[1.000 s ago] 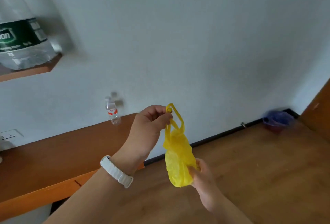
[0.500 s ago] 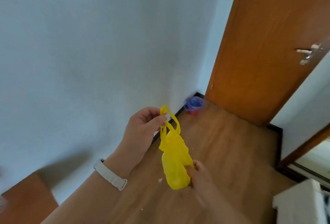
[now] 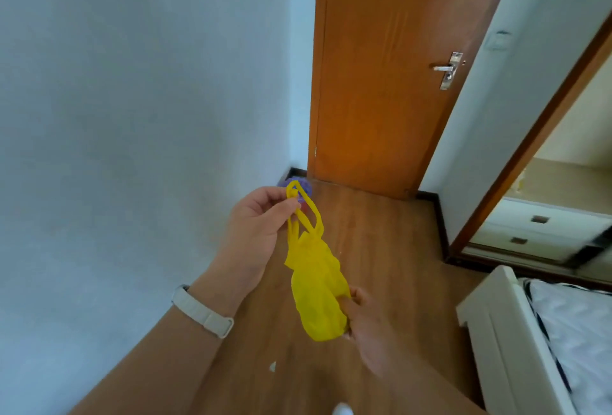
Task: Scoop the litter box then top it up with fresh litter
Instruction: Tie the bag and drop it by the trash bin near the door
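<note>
Head view looks down a room toward a closed wooden door [image 3: 381, 90] with a metal lever handle [image 3: 445, 68]. The left hand [image 3: 258, 229] is raised in front of the white wall [image 3: 132, 116]. Its thumb and fingertips [image 3: 288, 207] pinch the twisted handle loops of a yellow plastic bag [image 3: 314, 285]. The right hand [image 3: 364, 325], lower and nearer the camera, has its fingers curled round the bag's bunched bottom end. The bag hangs stretched between the two hands, slanting down to the right, in the air above the wooden floor [image 3: 381, 249] and touching nothing else. A white wristband [image 3: 202, 312] circles the left wrist.

At the floor's far corner, where the wall meets the door frame, lies a small purple object [image 3: 306, 186], partly hidden behind the bag's loops; what it is cannot be told. A small white scrap [image 3: 272, 366] lies on the floor below the hands. By the floor's right edge stands a white bed frame [image 3: 490, 341] carrying a quilted mattress [image 3: 579, 332]. Beyond it, past a brown frame, two white drawers [image 3: 536, 229] show. A wall switch [image 3: 500, 38] sits right of the door.
</note>
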`<state>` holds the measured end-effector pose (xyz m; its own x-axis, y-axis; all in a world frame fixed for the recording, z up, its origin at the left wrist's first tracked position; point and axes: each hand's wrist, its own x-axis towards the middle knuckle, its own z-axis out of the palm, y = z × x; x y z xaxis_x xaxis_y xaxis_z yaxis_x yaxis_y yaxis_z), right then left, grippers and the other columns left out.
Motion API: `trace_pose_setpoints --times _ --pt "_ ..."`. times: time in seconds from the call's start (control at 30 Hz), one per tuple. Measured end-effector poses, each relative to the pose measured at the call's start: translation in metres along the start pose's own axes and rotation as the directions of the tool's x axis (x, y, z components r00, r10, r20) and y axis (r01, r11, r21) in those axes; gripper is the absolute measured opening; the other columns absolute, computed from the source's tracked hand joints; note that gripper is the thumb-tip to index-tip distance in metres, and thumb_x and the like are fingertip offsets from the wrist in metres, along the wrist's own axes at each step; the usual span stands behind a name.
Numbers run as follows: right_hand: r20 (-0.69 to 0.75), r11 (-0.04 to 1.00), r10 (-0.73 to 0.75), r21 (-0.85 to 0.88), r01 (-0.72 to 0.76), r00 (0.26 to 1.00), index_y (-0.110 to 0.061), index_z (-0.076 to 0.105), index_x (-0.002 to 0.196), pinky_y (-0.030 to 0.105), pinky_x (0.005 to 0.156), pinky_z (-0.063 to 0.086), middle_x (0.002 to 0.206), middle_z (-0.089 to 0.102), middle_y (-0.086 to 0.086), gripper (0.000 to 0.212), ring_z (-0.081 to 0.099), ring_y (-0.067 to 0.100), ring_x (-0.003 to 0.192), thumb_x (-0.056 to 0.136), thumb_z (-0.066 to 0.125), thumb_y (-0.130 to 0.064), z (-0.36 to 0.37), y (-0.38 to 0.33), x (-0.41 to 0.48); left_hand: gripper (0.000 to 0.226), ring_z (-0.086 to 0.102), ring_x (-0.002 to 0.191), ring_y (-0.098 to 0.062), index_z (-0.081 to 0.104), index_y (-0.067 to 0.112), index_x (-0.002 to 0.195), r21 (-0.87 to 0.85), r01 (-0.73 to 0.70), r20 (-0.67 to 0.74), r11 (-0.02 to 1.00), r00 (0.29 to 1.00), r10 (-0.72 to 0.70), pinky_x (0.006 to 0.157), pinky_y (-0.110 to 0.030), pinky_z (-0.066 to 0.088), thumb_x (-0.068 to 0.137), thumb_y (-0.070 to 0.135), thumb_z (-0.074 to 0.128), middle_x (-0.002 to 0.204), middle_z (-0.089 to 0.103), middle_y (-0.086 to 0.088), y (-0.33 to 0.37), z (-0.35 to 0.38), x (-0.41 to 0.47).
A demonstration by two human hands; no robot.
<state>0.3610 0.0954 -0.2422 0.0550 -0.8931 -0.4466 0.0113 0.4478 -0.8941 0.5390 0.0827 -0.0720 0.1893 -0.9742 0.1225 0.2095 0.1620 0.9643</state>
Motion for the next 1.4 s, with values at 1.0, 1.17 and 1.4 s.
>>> trace_pose_setpoints --times 1.0,1.17,1.4 --pt "0.001 0.976 0.169 0.136 -0.167 0.986 -0.014 0.061 0.108 0.04 0.082 0.055 0.103 0.068 0.012 0.016 0.064 0.024 0.09 0.094 0.054 -0.013 -0.066 -0.186 0.42 0.019 0.063 0.052 -0.008 0.063 0.002 0.084 0.146 0.117 -0.024 0.982 0.993 -0.115 0.053 -0.019 0.052 0.09 -0.012 0.052 0.06 0.068 0.002 -0.093 0.108 0.422" --pt "-0.051 0.983 0.151 0.114 -0.144 0.987 -0.012 0.059 0.101 0.032 0.065 0.052 0.092 0.065 0.01 0.01 0.061 0.019 0.08 0.094 0.052 -0.011 -0.063 -0.208 0.49 0.02 0.062 0.052 -0.01 0.063 0.003 0.081 0.1 0.141 -0.008 0.985 0.99 -0.141 0.054 -0.021 0.053 0.089 -0.012 0.052 0.06 0.067 -0.001 -0.124 0.104 0.506" --pt "-0.117 0.987 0.155 0.054 -0.149 0.981 -0.009 0.062 0.104 0.037 0.074 0.053 0.096 0.065 0.015 0.015 0.061 0.022 0.083 0.093 0.052 -0.01 -0.045 -0.262 0.612 0.023 0.058 0.062 -0.024 0.068 0.01 0.078 0.077 0.18 0.003 0.981 0.984 -0.181 0.064 -0.031 0.048 0.088 -0.008 0.059 0.067 0.067 -0.006 -0.164 0.086 0.651"
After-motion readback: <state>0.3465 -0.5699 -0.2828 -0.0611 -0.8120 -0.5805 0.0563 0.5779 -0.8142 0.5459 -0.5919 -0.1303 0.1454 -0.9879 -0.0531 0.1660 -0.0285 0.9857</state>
